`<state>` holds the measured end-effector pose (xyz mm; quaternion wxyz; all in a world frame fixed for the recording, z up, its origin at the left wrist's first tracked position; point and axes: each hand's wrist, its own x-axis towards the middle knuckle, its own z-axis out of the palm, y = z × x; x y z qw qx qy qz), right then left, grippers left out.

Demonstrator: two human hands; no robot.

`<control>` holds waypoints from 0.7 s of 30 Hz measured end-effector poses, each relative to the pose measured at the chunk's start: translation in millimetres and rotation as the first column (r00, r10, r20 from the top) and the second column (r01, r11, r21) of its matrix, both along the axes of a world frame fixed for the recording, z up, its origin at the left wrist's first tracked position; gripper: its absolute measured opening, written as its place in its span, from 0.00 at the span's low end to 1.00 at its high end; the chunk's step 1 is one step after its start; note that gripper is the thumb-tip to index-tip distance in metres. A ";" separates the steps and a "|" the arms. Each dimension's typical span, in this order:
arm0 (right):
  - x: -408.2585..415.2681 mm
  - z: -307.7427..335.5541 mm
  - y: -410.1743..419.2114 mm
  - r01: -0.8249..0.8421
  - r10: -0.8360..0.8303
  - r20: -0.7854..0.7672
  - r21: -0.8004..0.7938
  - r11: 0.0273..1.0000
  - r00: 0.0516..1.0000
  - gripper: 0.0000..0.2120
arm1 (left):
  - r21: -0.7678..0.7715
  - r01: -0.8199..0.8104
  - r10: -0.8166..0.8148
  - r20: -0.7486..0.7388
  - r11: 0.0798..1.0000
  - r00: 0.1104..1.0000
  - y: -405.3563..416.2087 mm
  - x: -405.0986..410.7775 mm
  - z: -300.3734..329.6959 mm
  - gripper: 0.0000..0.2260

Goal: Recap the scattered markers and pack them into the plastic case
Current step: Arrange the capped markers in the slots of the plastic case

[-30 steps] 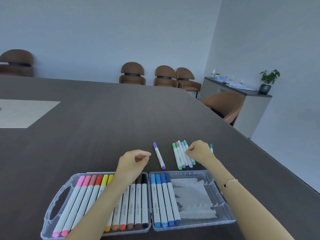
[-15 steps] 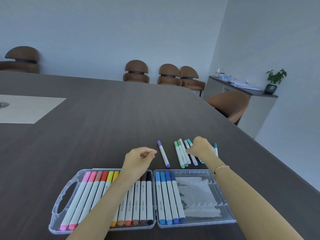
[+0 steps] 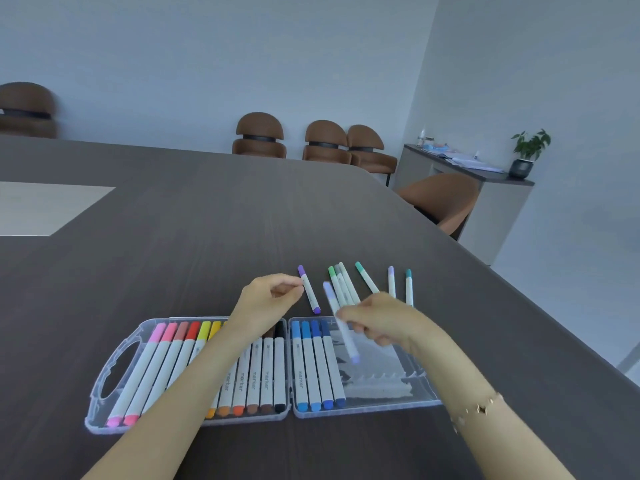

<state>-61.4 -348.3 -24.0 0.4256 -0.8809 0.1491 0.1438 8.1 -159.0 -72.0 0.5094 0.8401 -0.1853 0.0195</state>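
Right hand [image 3: 382,323] has lifted a lilac marker [image 3: 341,323] out of the loose group and now carries it, blurred with motion, over the far edge of the case [image 3: 388,393]; half a second ago that hand was down on the group, fingers curled on something there. Fingers are pinched round the barrel, marker slanting down toward the bare right half of the case

Left hand [image 3: 268,301] holds much the same place as before, over the far edge of the case's left half, fingers curled, thumb and fingertips near the purple marker [image 3: 309,289] lying on the worktop [image 3: 207,220]. Cannot tell whether it touches the marker or pinches anything small

With the right hand gone, the group shows spread out: a green marker [image 3: 337,287] bunched with two paler ones, a mint marker [image 3: 366,277] beside them, then a pale violet marker [image 3: 391,280] and a teal marker [image 3: 409,285] toward the right edge of the worktop. All appear capped, though blur makes that uncertain

Case lies open near the front edge: left half full, pink through black; right half holds four blues [image 3: 317,365] against the hinge, remaining slots free

Judgement: the lilac one is on its way to the slot next to the blues. About seven loose markers would be left after it, so packing is well past halfway. Caps seem done; what's left looks like straight placing
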 end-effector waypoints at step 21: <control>-32.8 -29.5 0.2 -0.084 0.091 0.033 -0.160 0.983 0.995 0.15 | 0.352 0.004 -0.028 0.064 0.936 0.998 -39.1 -21.0 -14.4 0.11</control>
